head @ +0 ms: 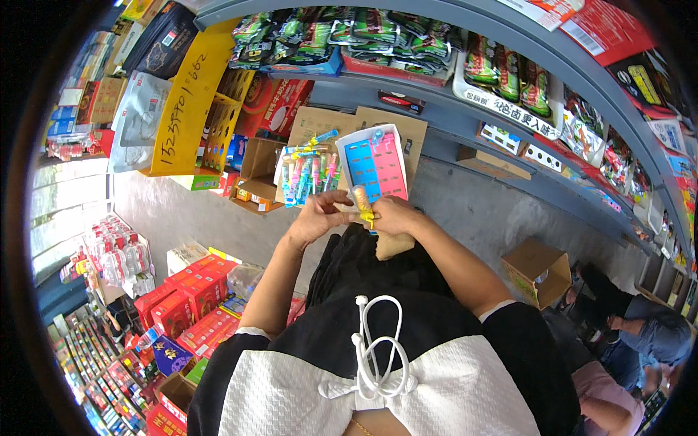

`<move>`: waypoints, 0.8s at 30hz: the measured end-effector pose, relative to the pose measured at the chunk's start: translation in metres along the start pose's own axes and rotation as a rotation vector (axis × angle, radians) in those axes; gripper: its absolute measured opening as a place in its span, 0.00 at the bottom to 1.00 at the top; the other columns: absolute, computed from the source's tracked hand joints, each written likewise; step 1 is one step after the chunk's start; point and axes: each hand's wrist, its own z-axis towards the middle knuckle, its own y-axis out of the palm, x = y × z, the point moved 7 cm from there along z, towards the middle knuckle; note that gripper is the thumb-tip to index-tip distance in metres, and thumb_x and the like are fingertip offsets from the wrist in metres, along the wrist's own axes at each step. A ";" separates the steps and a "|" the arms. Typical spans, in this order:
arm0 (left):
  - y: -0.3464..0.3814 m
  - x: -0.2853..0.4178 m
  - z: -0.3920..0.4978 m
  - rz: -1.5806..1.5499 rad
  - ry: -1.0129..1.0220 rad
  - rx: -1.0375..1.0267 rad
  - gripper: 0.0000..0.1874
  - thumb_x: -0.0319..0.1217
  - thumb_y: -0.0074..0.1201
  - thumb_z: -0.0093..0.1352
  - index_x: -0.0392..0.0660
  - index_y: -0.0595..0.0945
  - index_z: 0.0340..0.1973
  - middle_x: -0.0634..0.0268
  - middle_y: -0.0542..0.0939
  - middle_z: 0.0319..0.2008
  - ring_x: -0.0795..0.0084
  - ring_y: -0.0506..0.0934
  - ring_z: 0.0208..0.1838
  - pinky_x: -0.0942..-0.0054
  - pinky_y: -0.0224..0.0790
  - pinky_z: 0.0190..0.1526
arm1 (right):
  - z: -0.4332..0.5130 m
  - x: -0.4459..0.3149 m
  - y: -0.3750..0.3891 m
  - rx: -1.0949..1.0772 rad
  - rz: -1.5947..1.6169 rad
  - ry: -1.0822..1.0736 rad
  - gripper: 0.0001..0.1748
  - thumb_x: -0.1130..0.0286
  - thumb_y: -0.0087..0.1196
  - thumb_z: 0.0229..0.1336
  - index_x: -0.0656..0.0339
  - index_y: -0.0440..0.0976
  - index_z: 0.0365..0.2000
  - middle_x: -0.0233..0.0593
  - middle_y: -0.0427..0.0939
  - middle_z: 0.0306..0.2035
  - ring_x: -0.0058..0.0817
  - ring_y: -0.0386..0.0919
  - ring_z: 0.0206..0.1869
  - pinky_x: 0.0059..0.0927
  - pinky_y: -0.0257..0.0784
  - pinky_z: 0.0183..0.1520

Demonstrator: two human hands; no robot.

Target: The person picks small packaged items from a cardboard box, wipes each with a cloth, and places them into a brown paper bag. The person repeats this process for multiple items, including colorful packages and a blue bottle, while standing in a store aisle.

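Observation:
My right hand (395,214) grips a small clear tube with a yellow end (362,203), perhaps a candy toy, held upright in front of me. The thumb and fingers of my left hand (326,216) are at its left side; whether they pinch it is unclear. Just beyond sits a shallow white box (404,163) with a slotted blue and pink insert (376,170). A single tube (377,136) stands at the insert's far end. Left of this box, several colourful tubes (311,171) lie in a pile. Below my right hand is a torn-edged brown piece, apparently cardboard (393,246).
Brown cardboard (313,121) lies under the boxes. Grey shelving (436,90) with packaged snacks (376,27) runs ahead and right. A yellow crate (188,109) is at left. Red cartons (191,291) are stacked lower left. An open carton (537,270) and other people (649,332) are at right.

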 end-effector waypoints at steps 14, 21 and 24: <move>-0.001 0.040 0.046 0.242 0.184 0.059 0.11 0.19 0.53 0.57 0.36 0.75 0.37 0.68 0.76 0.24 0.83 0.73 0.26 0.82 0.66 0.27 | -0.055 0.036 -0.042 0.227 -0.111 0.123 0.20 0.61 0.58 0.42 0.59 0.71 0.37 0.47 0.75 0.35 0.43 0.73 0.42 0.42 0.67 0.44; -0.031 0.029 0.090 0.501 0.287 0.341 0.14 0.21 0.51 0.59 0.33 0.74 0.41 0.61 0.78 0.25 0.78 0.74 0.26 0.79 0.67 0.29 | -0.077 0.086 -0.035 0.129 -0.222 0.303 0.18 0.61 0.56 0.44 0.59 0.71 0.36 0.45 0.74 0.37 0.44 0.72 0.43 0.42 0.66 0.47; -0.032 0.016 0.110 0.542 0.290 0.350 0.14 0.20 0.48 0.62 0.33 0.74 0.44 0.62 0.78 0.29 0.77 0.76 0.30 0.80 0.71 0.32 | -0.080 0.091 -0.028 0.207 -0.207 0.265 0.17 0.60 0.55 0.45 0.59 0.70 0.35 0.46 0.74 0.37 0.43 0.72 0.43 0.42 0.67 0.45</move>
